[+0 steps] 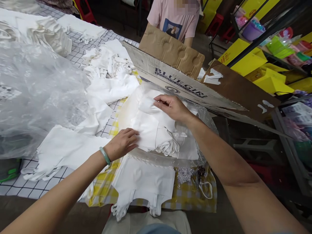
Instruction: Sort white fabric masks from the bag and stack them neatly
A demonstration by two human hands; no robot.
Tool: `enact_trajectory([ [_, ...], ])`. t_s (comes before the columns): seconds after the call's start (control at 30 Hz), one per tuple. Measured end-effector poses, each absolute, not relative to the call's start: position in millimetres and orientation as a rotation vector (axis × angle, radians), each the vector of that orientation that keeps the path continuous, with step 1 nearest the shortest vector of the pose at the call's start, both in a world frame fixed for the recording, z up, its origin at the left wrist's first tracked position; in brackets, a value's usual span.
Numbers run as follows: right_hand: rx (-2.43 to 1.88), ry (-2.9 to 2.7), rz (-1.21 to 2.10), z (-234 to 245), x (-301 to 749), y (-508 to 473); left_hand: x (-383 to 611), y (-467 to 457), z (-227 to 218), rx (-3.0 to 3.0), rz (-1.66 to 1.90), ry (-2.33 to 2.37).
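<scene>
A pile of folded white strappy tops lies in front of me on a clear plastic bag. My right hand reaches over the pile, thumb and fingertips pinching a raised fold of a white top. On the pile's left edge rests my left hand, its fingers lightly bent over the fabric and not closed on anything; a green bangle circles that wrist. Nearer to me, a flat stack of white tops has its straps hanging over the table edge.
An opened cardboard box stands behind the pile, with a person in a pink shirt beyond. Crumpled clear plastic and more white tops cover the left. Dark-handled snips lie beside small white scraps.
</scene>
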State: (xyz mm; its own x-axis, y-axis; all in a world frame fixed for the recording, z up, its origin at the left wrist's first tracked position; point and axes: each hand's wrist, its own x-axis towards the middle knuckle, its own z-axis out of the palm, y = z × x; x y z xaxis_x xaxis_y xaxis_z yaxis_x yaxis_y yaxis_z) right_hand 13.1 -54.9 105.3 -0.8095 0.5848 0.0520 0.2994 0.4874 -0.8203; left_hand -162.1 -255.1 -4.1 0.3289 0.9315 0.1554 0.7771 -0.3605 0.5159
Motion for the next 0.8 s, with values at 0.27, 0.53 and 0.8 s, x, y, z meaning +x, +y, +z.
enact_trajectory([
  [0.27,-0.719,-2.378,1.296,101.5,11.8,-58.8,-156.6,-256.6,-5.5,2.277,0.548,1.504],
  [0.53,-0.705,-2.357,1.427,93.9,9.3,-67.6,-161.6,-243.2,13.5,2.04,0.776,1.521],
  [0.8,-0.738,-2.352,1.414,94.3,11.1,-64.6,-167.2,-241.8,7.1,2.024,0.679,1.436],
])
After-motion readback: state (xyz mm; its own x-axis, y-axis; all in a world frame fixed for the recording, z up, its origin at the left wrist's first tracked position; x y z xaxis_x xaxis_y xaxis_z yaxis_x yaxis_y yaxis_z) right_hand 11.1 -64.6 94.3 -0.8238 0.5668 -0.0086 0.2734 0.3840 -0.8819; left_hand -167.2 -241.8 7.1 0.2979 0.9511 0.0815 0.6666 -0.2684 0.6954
